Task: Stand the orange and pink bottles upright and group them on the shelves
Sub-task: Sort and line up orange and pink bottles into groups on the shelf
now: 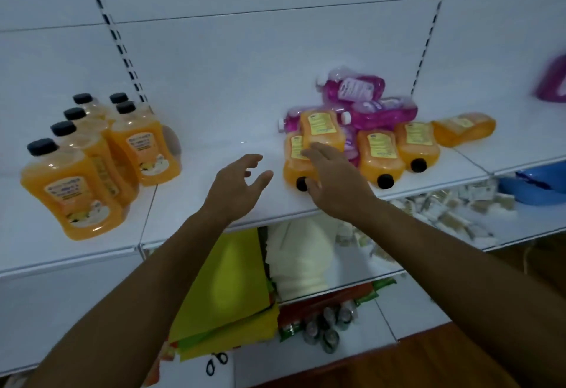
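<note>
Reaching across the white shelf (214, 148), both bare hands sit between two groups of bottles. The left hand (237, 184) hovers above the bare shelf surface, fingers spread and slightly curved, holding nothing. The right hand (332, 177) lies with relaxed fingers over the nearest lying orange bottle (295, 162), covering part of its body and part of its black cap; whether the palm presses on it cannot be told.

On the left of the shelf, the upright orange bottles (92, 158) stand in a tight cluster with black caps; the rear ones are largely hidden behind the front ones, so an exact count is uncertain. On the right, more orange bottles lie flat: one stacked orange bottle (321, 130) rests on the pile, two lie with caps toward the shelf edge, and one far orange bottle (464, 128) lies apart at the right. Behind them the pink bottles (367, 102) lie heaped, partly covered by the orange ones; their labels are blurred.

At the right edge, a purple object (551, 81) is cut off and blurred. Lower shelves hold yellow-green sheets (226, 280), a blue basin (533, 187) and small packets (444, 207), indistinct.
</note>
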`<state>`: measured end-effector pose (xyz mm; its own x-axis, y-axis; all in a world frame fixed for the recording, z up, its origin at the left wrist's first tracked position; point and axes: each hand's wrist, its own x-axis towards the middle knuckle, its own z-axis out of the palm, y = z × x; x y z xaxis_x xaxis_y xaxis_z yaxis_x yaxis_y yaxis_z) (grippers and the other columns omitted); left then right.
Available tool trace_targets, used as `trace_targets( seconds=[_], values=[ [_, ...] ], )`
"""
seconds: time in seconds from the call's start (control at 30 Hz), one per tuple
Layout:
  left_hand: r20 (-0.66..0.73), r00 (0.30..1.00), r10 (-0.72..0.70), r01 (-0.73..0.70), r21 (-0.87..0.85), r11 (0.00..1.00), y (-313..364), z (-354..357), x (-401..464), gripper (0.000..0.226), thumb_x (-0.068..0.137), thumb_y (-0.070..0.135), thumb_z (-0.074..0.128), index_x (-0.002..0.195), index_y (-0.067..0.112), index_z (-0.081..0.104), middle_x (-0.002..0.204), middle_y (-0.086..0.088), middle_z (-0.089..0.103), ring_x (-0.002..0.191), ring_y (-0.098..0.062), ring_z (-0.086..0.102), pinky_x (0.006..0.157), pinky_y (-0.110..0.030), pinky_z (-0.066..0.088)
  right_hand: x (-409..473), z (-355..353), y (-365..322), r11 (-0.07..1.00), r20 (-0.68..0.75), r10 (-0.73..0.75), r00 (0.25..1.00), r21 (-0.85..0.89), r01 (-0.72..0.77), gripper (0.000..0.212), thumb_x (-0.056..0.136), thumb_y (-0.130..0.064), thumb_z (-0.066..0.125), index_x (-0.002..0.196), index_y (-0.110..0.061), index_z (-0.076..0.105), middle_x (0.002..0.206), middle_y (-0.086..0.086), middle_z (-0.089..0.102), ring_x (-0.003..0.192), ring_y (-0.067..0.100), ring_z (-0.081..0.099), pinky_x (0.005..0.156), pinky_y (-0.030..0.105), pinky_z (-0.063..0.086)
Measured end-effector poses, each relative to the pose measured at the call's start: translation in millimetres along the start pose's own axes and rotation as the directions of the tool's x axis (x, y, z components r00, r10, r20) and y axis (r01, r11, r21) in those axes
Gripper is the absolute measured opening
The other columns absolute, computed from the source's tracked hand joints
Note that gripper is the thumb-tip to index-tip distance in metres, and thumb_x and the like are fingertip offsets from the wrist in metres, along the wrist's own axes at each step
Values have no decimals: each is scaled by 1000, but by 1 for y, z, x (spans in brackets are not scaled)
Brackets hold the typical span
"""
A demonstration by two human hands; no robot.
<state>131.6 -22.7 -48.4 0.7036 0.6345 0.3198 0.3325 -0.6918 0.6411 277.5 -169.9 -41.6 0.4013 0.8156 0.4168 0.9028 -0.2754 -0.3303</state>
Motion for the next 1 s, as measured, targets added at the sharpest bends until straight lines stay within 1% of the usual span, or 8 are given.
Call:
trace_targets(
  seconds=[0.13,0.27,0.4,0.57,0.73,0.8,0.87,1.0],
  values=[
    [66,997,26,-20,-83,996,8,30,59,51,92,46,58,135,21,50,130,0,59,111,-16,58,88,-26,43,30,-13,48,993,48,39,998,-109,-33,77,76,-6,64,146,-20,33,156,5,23,143,28,18,111,46,32],
    [89,993,84,-71,-143,987,23,53,119,42,95,42,54,131,20,53,125,0,62,106,-17,60,81,-26,43,53,-12,80,982,157,29,987,-187,1,88,76,-16,70,150,-22,24,159,5,13,144,30,12,114,46,25],
    [142,986,85,-66,-132,989,27,76,162,44,97,44,48,134,20,50,125,-3,60,106,-16,57,76,-18,40,68,-3,95,986,170,-27,985,-159,54,87,77,-23,74,149,-21,27,157,7,19,143,31,18,111,50,31],
    [173,984,40,-20,-118,993,29,94,187,52,96,49,46,139,19,44,133,-5,53,116,-22,53,86,-30,43,74,-5,103,981,226,-75,971,-156,112,82,86,-23,66,152,-23,16,161,2,8,141,29,27,103,43,41],
    [148,987,-61,122,-448,886,34,93,198,36,94,44,50,112,17,65,105,0,66,97,-20,62,87,-39,53,78,-17,103,990,107,-104,989,106,92,71,85,-12,66,147,-14,30,149,10,38,126,27,49,96,42,48],
    [147,986,-83,150,-540,828,40,86,197,30,95,38,49,96,15,68,92,-4,67,88,-20,62,78,-36,52,82,-28,99,960,-15,-65,998,272,67,57,87,-19,68,138,-15,41,126,0,57,109,6,57,89,23,48],
    [134,987,-86,150,-596,789,49,78,193,31,96,32,46,95,13,69,90,-9,69,83,-20,65,75,-37,53,86,-41,93,930,-85,-2,996,366,33,47,88,-24,68,129,-17,48,108,-10,60,94,-5,56,78,9,45],
    [109,985,-136,175,-650,740,58,61,177,30,98,20,38,103,21,67,91,-2,68,83,-20,67,66,-27,54,95,-59,87,868,-90,61,994,496,-9,45,89,-28,66,128,-20,47,105,-13,63,95,1,62,81,17,52]
  ],
)
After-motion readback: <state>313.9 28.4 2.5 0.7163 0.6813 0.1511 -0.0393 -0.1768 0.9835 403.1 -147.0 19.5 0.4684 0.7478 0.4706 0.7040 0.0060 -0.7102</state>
